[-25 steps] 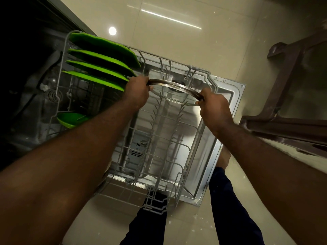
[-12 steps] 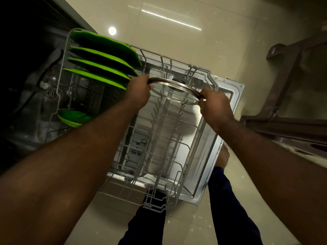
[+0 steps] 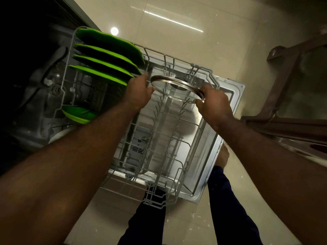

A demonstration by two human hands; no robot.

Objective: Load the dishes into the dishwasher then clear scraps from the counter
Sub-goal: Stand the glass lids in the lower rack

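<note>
A glass lid [image 3: 174,91] with a steel rim and a dark knob stands tilted on edge among the tines at the far end of the pulled-out grey wire rack [image 3: 209,72]. My left hand [image 3: 138,91] pinches the lid's left rim between thumb and fingertips. My right hand [image 3: 214,101] grips its right rim, thumb underneath. Several green plates [image 3: 106,57] stand upright in the rack's left rows. A green bowl [image 3: 77,113] lies lower left in the rack.
The rack sits over the open steel dishwasher door [image 3: 228,98]. The dark dishwasher tub [image 3: 35,96] is at left. A brown frame [image 3: 286,71] and a counter edge stand at right. My legs [image 3: 228,206] and a bare foot are on the tiled floor [image 3: 177,29].
The lid has sunk slightly lower among the tines and tilted more. My left hand has slid a little off the left rim, so more of the rim shows.
</note>
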